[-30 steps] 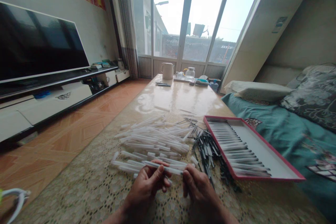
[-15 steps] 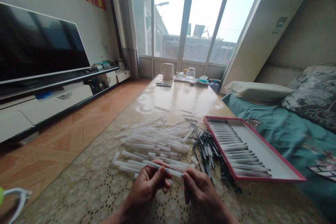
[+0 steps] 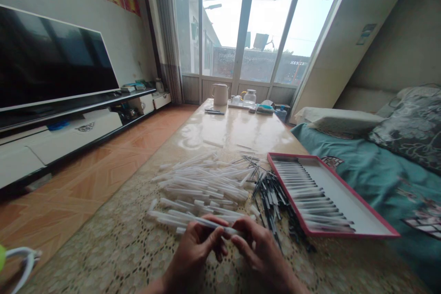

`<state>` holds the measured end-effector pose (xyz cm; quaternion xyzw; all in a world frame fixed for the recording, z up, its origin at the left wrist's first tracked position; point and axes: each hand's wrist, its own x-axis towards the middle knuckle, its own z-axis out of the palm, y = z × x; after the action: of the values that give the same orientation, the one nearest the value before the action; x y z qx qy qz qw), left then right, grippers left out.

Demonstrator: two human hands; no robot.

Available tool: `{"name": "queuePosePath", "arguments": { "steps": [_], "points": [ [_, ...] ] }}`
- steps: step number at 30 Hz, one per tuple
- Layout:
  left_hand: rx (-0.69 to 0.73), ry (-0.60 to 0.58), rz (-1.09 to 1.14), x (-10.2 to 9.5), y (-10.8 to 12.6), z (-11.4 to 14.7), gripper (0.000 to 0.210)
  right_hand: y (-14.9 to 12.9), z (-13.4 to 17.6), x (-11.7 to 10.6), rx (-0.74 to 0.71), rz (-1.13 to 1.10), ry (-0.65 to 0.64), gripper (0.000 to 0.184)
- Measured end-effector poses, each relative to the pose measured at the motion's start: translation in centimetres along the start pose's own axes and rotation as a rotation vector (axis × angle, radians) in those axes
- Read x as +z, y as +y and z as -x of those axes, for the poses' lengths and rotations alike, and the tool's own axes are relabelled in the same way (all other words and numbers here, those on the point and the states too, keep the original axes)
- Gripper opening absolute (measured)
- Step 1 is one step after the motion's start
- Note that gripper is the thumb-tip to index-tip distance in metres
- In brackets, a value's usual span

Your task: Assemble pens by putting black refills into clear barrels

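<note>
At the near edge of a long table [image 3: 241, 128], a person's left hand [image 3: 193, 252] and right hand [image 3: 260, 250] are meeting over a lace-patterned cover, the fingers of both pinching together on a single clear pen barrel [image 3: 210, 224] held level between them. A heap of clear barrels [image 3: 203, 183] is lying just beyond the hands, dark refills [image 3: 272, 195] are spreading to its right, and a red-rimmed tray [image 3: 361, 227] of finished pens is sitting along the table's right edge.
</note>
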<state>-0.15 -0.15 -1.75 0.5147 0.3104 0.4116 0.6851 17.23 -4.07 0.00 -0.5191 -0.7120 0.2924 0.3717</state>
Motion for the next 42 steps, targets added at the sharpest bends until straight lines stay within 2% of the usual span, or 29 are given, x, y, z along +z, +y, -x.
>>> {"name": "queuePosePath", "arguments": {
  "steps": [2,4,8,10,12,15,24,30,38,42],
  "points": [
    [0.018,0.036,-0.093,0.0,0.1,0.2,0.025,0.1,0.0,0.0,-0.04,0.021,0.026,0.023],
    [0.079,0.13,-0.242,-0.4,0.6,0.3,0.025,0.4,0.1,-0.2,-0.019,0.005,0.083,0.026],
    [0.389,0.367,-0.749,-2.1,2.3,-0.3,0.012,1.4,0.1,-0.8,0.131,-0.094,0.194,0.033],
    [0.487,0.387,-0.968,-3.1,2.8,-0.7,0.017,1.8,0.1,-0.9,0.174,-0.142,0.227,0.034],
    [0.487,0.362,-1.128,-3.8,2.9,-1.0,0.023,1.9,0.1,-1.0,0.187,-0.163,0.228,0.035],
    [0.429,0.338,-1.253,-4.1,2.6,-1.2,0.028,1.8,0.1,-1.0,0.183,-0.166,0.224,0.035],
    [0.314,0.322,-1.309,-4.0,3.2,-1.3,0.014,1.9,0.2,-1.0,0.189,-0.146,0.224,0.036],
    [0.257,0.241,-1.311,-4.0,3.3,-1.2,0.025,1.9,0.2,-0.9,0.184,-0.131,0.218,0.035],
    [0.314,0.238,-1.243,-3.7,3.0,-1.3,0.018,1.9,0.2,-1.1,0.14,-0.089,0.235,0.035],
    [0.392,0.303,-1.031,-3.6,2.9,-1.4,0.012,1.6,0.3,-1.4,0.088,-0.005,0.275,0.033]
  ]
}}
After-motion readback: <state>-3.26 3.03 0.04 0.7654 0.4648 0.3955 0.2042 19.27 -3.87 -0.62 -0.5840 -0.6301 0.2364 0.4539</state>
